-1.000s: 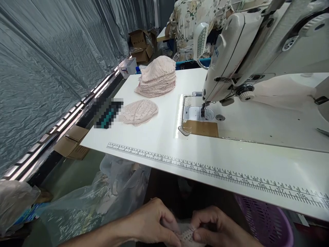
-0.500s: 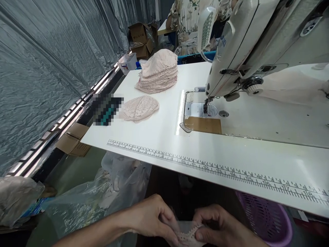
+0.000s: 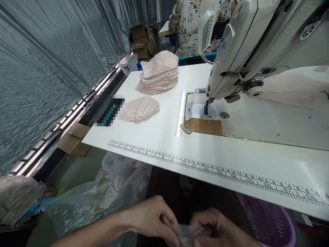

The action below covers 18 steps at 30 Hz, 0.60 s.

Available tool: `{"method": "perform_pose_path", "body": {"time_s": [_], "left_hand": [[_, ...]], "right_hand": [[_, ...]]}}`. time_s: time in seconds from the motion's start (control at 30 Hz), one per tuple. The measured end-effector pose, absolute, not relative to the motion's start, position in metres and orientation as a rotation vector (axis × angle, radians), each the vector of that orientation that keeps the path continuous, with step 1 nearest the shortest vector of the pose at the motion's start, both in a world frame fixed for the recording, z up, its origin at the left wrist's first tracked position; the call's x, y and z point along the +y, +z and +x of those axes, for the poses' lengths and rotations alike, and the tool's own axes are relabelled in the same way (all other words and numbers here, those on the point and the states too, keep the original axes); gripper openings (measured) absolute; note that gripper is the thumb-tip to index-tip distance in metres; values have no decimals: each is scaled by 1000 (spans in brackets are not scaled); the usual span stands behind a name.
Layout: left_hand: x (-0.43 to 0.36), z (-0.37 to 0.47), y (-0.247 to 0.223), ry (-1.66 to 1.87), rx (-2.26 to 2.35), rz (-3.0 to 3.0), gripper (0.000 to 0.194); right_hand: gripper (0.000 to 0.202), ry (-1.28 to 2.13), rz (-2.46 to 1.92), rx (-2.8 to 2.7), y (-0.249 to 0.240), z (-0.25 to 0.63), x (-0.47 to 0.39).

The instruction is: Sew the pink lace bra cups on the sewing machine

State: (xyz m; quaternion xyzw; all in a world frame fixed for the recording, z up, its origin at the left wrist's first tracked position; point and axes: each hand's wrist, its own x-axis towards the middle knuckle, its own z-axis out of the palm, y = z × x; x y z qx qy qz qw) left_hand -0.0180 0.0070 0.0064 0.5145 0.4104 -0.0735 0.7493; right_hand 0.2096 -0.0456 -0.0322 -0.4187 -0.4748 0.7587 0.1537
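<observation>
Below the table's front edge, my left hand (image 3: 156, 219) pinches one side of a small piece of pale lace fabric (image 3: 186, 236). My right hand (image 3: 216, 228) grips the other side, its fingers bent over the lace. The bottom of the frame cuts off part of both hands and the fabric. On the white table (image 3: 164, 144) lies a flat pink lace piece (image 3: 142, 109). Behind it rises a thick stack of similar lace pieces (image 3: 160, 72). The sewing machine (image 3: 231, 68) stands at the right, its needle area over the metal plate.
A purple basket (image 3: 272, 219) is under the table at the right. Clear plastic bags (image 3: 115, 185) hang below the left edge. Cardboard boxes (image 3: 74, 139) sit at the left and farther back. A person in a floral garment (image 3: 191, 27) is beyond the table.
My right hand has shifted slightly left and closed further over the lace, so less of it shows. The view has moved a little; the things on the table stay in place.
</observation>
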Motion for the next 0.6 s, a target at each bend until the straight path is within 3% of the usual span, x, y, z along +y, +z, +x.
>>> {"method": "perform_pose_path", "body": {"time_s": [0.27, 0.6], "left_hand": [[13, -21, 9, -152, 893, 1113, 34], [12, -21, 7, -143, 875, 1109, 31]], "right_hand": [[37, 2172, -1233, -1287, -28, 217, -39], [26, 2196, -1177, -1355, -27, 211, -39]]}}
